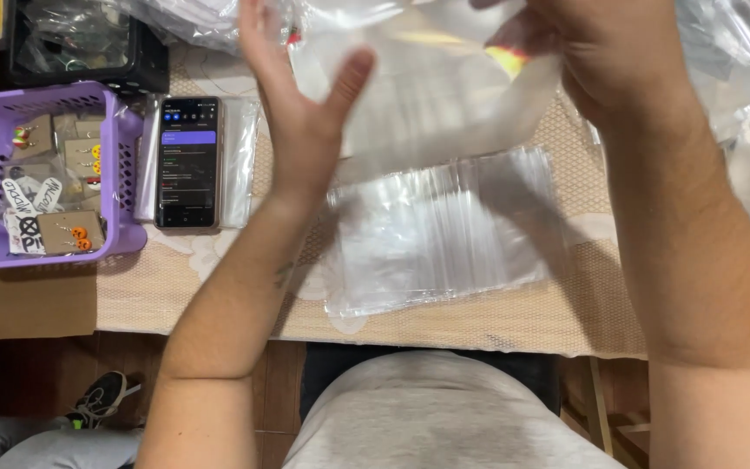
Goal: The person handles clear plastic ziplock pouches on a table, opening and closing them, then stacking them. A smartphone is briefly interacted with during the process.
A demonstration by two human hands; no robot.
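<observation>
Here, in the head view, both hands were raised above the table (219, 295), working a clear plastic bag (427, 95) held up between them. The left hand (292, 104) was spread open, palm flat and thumb out, touching the bag's left side without gripping it. The right hand (601, 61) was closed on the bag's upper right corner, fingers curled around the film, with something yellow and red showing just beside them. Below lay a stack of clear bags (444, 230) on the lace-patterned cloth. To the left sat a phone (188, 161) with its screen lit, and beside it a purple basket (123, 122) holding carded earrings (75, 234). To do this well, I judged, the flat palm should steady the film while the pinching hand keeps its corner taut, so the mouth stays open.
</observation>
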